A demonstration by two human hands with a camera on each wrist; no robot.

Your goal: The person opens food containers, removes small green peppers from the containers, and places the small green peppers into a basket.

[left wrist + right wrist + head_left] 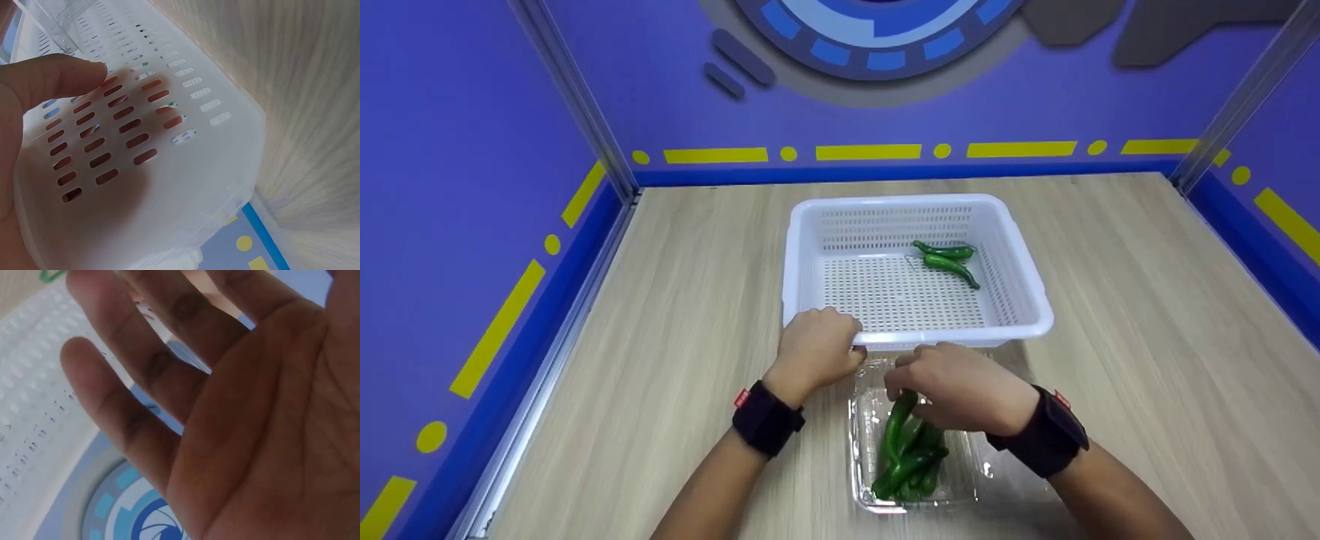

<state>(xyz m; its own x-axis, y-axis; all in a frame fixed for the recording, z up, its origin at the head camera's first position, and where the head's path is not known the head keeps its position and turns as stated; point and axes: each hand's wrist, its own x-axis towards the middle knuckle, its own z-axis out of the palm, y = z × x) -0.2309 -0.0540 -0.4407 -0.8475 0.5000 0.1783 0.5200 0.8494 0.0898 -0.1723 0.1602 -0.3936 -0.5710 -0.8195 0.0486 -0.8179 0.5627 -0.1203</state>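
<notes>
My left hand (819, 349) grips the near left rim of a white perforated plastic basket (1020, 330); in the left wrist view its thumb (84, 76) lies against the slotted outer wall. Over a clear plastic box (877, 508) just in front of the basket, my right hand (964, 386) pinches the upper end of a long green pepper (897, 426). Several more green peppers (915, 472) lie heaped in the box. The right wrist view shows the palm and loosely extended other fingers (118, 405); the pinching fingertips are out of sight there.
Two green peppers (952, 268) lie inside the basket, toward its far right corner. A clear lid (1012, 469) extends right of the box, partly under my right arm. The wooden tabletop (682, 300) is enclosed by blue panels (690, 112) at the back and sides.
</notes>
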